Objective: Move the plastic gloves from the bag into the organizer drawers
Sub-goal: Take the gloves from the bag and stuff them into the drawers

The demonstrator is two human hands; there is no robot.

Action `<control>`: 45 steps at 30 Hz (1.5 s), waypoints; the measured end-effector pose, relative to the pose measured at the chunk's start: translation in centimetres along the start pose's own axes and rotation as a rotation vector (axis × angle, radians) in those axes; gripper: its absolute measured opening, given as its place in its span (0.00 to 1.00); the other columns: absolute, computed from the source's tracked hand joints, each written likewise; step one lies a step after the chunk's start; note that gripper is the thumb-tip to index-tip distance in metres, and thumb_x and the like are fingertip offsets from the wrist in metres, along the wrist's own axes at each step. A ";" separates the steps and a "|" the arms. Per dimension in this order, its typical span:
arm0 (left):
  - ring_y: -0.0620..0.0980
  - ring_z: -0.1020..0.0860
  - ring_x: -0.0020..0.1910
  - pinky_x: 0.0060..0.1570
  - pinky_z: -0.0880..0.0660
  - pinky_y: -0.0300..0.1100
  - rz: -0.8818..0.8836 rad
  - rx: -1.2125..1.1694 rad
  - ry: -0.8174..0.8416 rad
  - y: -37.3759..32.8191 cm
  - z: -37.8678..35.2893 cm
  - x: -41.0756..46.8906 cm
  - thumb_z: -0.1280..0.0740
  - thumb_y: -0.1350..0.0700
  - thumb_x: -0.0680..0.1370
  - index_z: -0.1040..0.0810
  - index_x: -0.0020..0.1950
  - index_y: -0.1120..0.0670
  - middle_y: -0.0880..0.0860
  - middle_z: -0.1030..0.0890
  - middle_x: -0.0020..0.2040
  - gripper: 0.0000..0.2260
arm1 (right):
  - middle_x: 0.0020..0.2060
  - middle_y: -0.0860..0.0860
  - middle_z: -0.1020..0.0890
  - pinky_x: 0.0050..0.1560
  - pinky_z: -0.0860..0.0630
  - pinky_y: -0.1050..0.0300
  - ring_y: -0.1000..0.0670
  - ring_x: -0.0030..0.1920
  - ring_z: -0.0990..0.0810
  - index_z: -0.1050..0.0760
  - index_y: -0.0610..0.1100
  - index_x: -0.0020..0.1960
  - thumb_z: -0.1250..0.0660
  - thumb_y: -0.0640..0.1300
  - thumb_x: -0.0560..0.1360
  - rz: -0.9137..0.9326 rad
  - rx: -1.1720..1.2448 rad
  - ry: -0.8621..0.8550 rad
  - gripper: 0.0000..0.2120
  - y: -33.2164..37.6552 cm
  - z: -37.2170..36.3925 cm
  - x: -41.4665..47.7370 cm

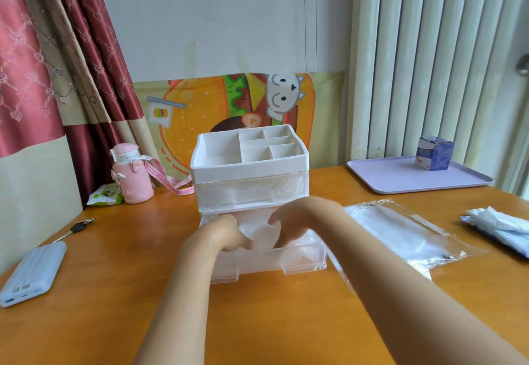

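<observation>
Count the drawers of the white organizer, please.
2. The upper drawer is closed, under the divided tray; the lower drawer is pulled out at the front. No other seems hidden.

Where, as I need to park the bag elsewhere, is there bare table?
Bare table lies front left, between the power bank and the left forearm, and back right between the organizer and the tray. Crowded: the right side, with the bag and a white packet, and the open drawer, where the left hand and right hand handle the gloves.
</observation>
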State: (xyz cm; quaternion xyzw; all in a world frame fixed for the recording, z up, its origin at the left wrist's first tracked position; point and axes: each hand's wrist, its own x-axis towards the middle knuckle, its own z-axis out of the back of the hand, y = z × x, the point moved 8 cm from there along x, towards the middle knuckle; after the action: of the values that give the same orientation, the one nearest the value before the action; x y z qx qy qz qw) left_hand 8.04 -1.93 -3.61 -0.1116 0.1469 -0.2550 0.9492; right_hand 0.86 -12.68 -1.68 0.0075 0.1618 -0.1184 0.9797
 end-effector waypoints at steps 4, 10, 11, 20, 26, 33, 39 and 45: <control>0.51 0.23 0.48 0.46 0.30 0.41 -0.042 -0.040 -0.099 -1.1 2.9 -2.8 0.33 0.44 0.77 0.22 0.55 0.56 0.53 0.21 0.50 0.17 | 0.65 0.56 0.24 0.66 0.30 0.55 0.53 0.64 0.25 0.29 0.54 0.68 0.32 0.56 0.74 0.154 0.349 -0.198 0.24 -2.9 3.1 -5.9; 0.43 0.22 0.49 0.47 0.28 0.38 -0.462 -0.345 -0.536 -8.9 5.7 -9.4 0.32 0.47 0.77 0.18 0.45 0.51 0.45 0.18 0.47 0.09 | 0.41 0.57 0.16 0.46 0.23 0.59 0.57 0.43 0.19 0.19 0.50 0.44 0.28 0.54 0.71 -0.061 0.451 -0.498 0.08 -14.9 1.8 -11.0; 0.41 0.22 0.48 0.47 0.28 0.37 -0.534 -0.396 -0.526 -10.6 4.8 -10.1 0.32 0.47 0.77 0.18 0.44 0.51 0.44 0.18 0.46 0.09 | 0.40 0.56 0.16 0.45 0.24 0.59 0.56 0.42 0.19 0.19 0.49 0.43 0.27 0.55 0.70 -0.122 0.419 -0.489 0.09 -16.9 0.7 -11.2; 0.47 0.22 0.51 0.54 0.27 0.41 -0.667 -0.331 -0.141 -20.5 -7.7 -7.4 0.35 0.46 0.78 0.21 0.45 0.56 0.49 0.19 0.51 0.13 | 0.69 0.59 0.32 0.64 0.33 0.58 0.52 0.68 0.33 0.35 0.63 0.69 0.22 0.57 0.61 -0.248 0.438 -0.110 0.40 -24.2 -10.7 -9.2; 0.49 0.42 0.75 0.72 0.45 0.42 -0.574 -0.083 -0.013 -20.9 -13.0 -3.7 0.40 0.41 0.80 0.37 0.75 0.54 0.52 0.39 0.76 0.28 | 0.57 0.65 0.22 0.60 0.31 0.63 0.60 0.59 0.26 0.22 0.65 0.50 0.23 0.54 0.65 -0.150 0.527 -0.297 0.16 -24.8 -11.8 -8.5; 0.50 0.56 0.78 0.74 0.60 0.51 -0.513 0.006 0.044 -19.3 -16.0 -2.8 0.59 0.23 0.58 0.50 0.79 0.49 0.50 0.52 0.80 0.54 | 0.46 0.63 0.16 0.53 0.26 0.67 0.64 0.46 0.21 0.16 0.55 0.47 0.26 0.48 0.71 -0.146 0.540 -0.358 0.05 -24.6 -10.6 -9.5; 0.47 0.43 0.76 0.72 0.44 0.42 -0.456 -0.386 0.000 -18.9 -14.3 -3.0 0.33 0.34 0.71 0.46 0.79 0.50 0.47 0.42 0.77 0.43 | 0.42 0.48 0.14 0.52 0.24 0.64 0.55 0.46 0.16 0.21 0.39 0.42 0.35 0.42 0.78 -0.002 1.130 -0.506 0.10 -23.7 -7.7 -11.6; 0.32 0.35 0.64 0.57 0.40 0.21 -0.545 -0.677 0.016 -20.1 -12.7 -3.2 0.26 0.42 0.70 0.40 0.70 0.40 0.29 0.35 0.63 0.34 | 0.41 0.39 0.17 0.43 0.18 0.58 0.46 0.41 0.15 0.25 0.35 0.45 0.46 0.33 0.80 0.179 2.032 -0.434 0.12 -22.6 -6.7 -12.7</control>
State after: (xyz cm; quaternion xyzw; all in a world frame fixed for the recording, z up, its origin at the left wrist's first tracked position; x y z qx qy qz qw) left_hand -7.96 -18.98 -8.97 -0.4493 0.1947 -0.4345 0.7559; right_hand -18.26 -31.34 -3.47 0.8190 -0.1947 -0.1244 0.5252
